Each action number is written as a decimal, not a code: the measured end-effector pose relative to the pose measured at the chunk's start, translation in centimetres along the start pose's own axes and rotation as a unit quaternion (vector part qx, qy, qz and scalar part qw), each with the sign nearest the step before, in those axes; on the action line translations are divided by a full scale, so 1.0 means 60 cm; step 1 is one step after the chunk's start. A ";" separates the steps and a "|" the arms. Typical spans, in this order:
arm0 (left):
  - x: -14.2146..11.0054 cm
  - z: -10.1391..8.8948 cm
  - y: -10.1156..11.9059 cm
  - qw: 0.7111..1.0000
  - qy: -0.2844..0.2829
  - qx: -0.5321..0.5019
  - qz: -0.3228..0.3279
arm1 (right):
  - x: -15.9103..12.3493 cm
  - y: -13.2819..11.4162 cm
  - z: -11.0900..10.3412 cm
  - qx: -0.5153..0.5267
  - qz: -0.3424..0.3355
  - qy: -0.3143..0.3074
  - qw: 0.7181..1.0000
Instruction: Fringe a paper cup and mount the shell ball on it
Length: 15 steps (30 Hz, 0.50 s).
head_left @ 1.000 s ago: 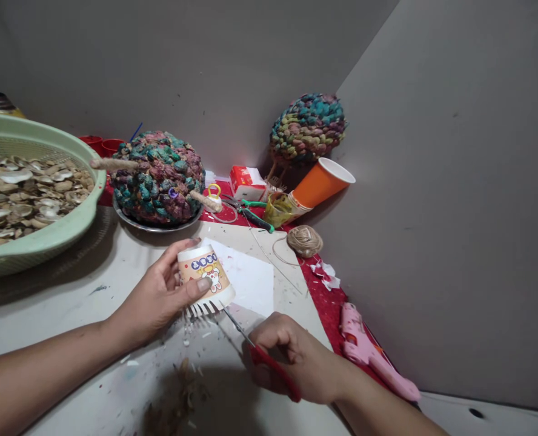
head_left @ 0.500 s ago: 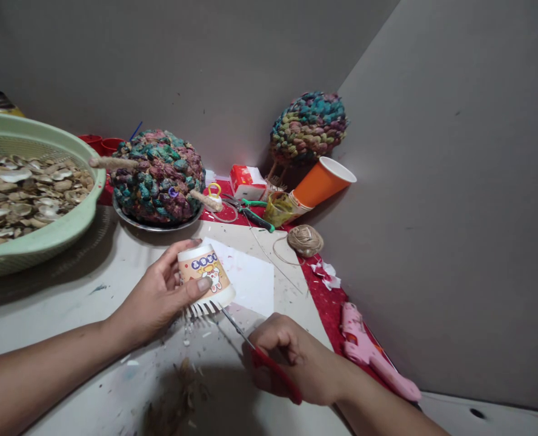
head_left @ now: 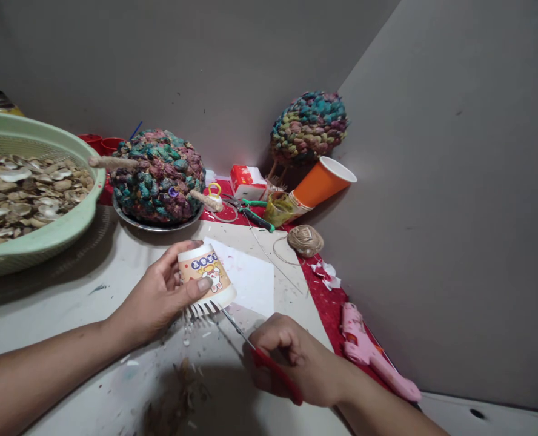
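Observation:
My left hand (head_left: 162, 290) is closed around a paper cup (head_left: 202, 266) with a cartoon rabbit printed on it, the thumb across its front. The cup is tilted, and its lower edge is slit into a row of narrow strips (head_left: 200, 310). In my right hand (head_left: 291, 360) is a pair of scissors (head_left: 273, 370) with red handles, fingers wrapped through them. The blade tips touch the cup's lower edge, just right of the slit strips. Below the cup, small white paper scraps lie on the table (head_left: 91, 357).
A green basket (head_left: 80, 218) of shells stands at left. Behind sits a colourful shell-covered ball (head_left: 160, 175) in a metal dish; another such ball (head_left: 309, 130) is farther right. Pliers (head_left: 257, 218), an orange cup (head_left: 321, 184), twine (head_left: 305, 241) and a pink glue gun (head_left: 373, 357) line the right edge.
Almost nothing differs. Both hands, the cup and the scissors keep nearly the same place, with the blade tips still at the cup's edge.

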<state>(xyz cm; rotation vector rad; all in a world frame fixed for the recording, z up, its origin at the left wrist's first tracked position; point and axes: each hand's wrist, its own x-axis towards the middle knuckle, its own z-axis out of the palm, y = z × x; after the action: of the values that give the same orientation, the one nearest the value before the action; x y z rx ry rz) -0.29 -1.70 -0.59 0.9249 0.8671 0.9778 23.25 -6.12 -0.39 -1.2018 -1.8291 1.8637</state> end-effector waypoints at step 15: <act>-0.001 -0.004 -0.006 0.999 -0.027 -0.016 -0.001 | -0.001 0.002 0.008 -0.004 -0.034 0.013 0.999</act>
<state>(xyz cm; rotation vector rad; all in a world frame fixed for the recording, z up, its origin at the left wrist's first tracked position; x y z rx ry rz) -0.40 -1.79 -1.00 0.9188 0.8045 0.9571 23.00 -6.49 -0.55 -1.1454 -1.8425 1.7969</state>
